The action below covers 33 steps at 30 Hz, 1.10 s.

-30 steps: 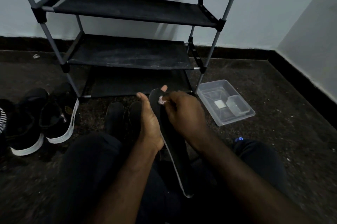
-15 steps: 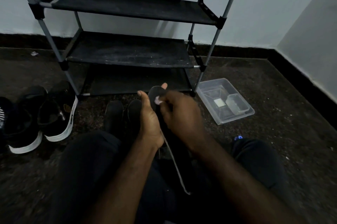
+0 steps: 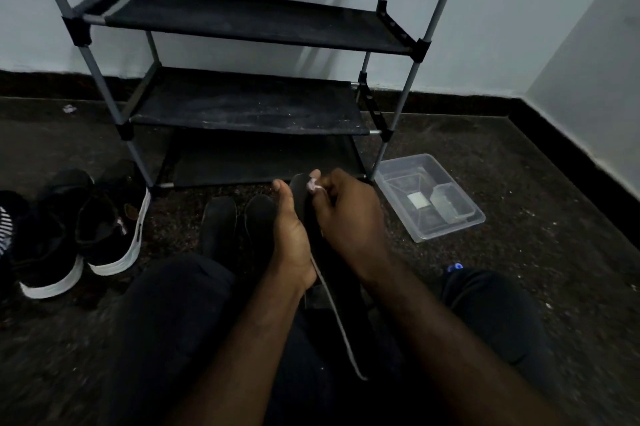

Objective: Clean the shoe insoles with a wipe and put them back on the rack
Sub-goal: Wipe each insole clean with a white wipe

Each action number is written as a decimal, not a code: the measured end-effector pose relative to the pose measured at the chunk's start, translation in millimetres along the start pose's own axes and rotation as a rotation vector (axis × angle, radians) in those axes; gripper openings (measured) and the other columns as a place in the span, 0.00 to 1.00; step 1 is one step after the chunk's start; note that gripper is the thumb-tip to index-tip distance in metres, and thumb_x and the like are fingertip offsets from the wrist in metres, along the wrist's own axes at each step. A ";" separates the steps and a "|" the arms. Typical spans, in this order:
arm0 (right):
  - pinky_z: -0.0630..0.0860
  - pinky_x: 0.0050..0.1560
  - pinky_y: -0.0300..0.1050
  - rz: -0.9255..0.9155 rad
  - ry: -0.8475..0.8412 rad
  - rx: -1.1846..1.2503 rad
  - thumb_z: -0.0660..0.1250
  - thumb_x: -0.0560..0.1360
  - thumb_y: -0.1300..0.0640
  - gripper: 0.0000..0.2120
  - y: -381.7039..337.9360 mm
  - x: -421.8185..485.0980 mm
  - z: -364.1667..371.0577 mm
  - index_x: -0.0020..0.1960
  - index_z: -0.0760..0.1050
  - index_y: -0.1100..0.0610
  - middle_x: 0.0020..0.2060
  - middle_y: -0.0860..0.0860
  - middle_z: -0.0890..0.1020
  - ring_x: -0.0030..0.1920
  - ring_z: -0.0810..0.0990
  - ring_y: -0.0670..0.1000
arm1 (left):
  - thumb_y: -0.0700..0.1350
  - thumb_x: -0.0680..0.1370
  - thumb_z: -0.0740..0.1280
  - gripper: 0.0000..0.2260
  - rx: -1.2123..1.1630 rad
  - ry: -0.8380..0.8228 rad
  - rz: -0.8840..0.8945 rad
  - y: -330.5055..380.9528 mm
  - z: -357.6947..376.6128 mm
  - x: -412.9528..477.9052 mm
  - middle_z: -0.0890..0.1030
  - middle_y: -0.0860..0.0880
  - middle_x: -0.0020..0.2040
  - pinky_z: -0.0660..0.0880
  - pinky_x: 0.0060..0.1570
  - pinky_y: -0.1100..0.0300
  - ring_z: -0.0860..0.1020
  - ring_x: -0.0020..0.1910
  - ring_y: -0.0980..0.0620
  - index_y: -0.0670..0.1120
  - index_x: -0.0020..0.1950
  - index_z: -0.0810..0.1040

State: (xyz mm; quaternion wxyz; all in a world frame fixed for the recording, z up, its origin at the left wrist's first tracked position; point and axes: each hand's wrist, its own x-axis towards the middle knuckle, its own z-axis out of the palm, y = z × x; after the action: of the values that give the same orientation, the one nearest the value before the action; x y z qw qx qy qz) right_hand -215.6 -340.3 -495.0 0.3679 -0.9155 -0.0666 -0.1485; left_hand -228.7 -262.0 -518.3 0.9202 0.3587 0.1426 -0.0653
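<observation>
1. Farthest left, a striped item is cut off by the frame edge; what it is cannot be told.
2. Pair of black sneakers with white soles, side by side on the dark floor, just left of the rack's front leg.
3. Rack: three dark fabric shelves on grey poles, standing against the pale wall.
4. Pair of dark shoes on the floor in front of the bottom shelf, just beyond the person's knees.
5. Left hand: clasps the insole from its left side, thumb raised, one fingertip showing past the far edge.
6. Insole: dark and long, held almost edge-on above the lap. One end points up toward the rack and the other down between the legs; its pale rim shows below the hands.
7. Wipe: small whitish wad lying against the insole near its upper tip.
8. Right hand: fingers curled, pinching the wipe against the insole.
9. Clear plastic tub: on the floor right of the rack, holding a small white square and a smaller clear box.
10. Small blue object: beside the right knee; its kind cannot be told.
</observation>
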 end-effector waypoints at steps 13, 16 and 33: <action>0.78 0.41 0.49 0.217 -0.023 0.053 0.66 0.75 0.48 0.07 7.0 -29.7 3.7 0.43 0.77 0.52 0.36 0.47 0.82 0.38 0.81 0.48 | 0.66 0.80 0.50 0.30 -0.045 0.042 0.019 4.0 1.0 -0.3 0.82 0.37 0.57 0.81 0.45 0.51 0.83 0.51 0.42 0.46 0.68 0.73; 0.78 0.42 0.48 0.115 0.002 0.052 0.66 0.76 0.50 0.06 -8.8 -8.8 6.9 0.44 0.78 0.52 0.38 0.47 0.83 0.39 0.81 0.47 | 0.65 0.81 0.50 0.30 -0.001 0.053 0.014 -0.4 0.3 -0.9 0.85 0.44 0.54 0.80 0.47 0.56 0.84 0.51 0.50 0.46 0.67 0.76; 0.78 0.41 0.48 -0.042 -0.083 0.144 0.68 0.76 0.55 0.03 7.8 -13.5 -5.4 0.45 0.80 0.52 0.36 0.46 0.83 0.37 0.81 0.44 | 0.65 0.81 0.47 0.31 0.100 0.008 0.034 -3.9 1.9 -2.4 0.81 0.39 0.60 0.79 0.54 0.55 0.81 0.58 0.45 0.46 0.70 0.73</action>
State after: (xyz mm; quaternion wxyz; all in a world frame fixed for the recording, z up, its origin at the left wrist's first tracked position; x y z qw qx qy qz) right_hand -227.8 -349.8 -500.8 0.4263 -0.8905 -0.1116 -0.1130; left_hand -231.4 -266.1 -518.8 0.9016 0.4068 0.1367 -0.0550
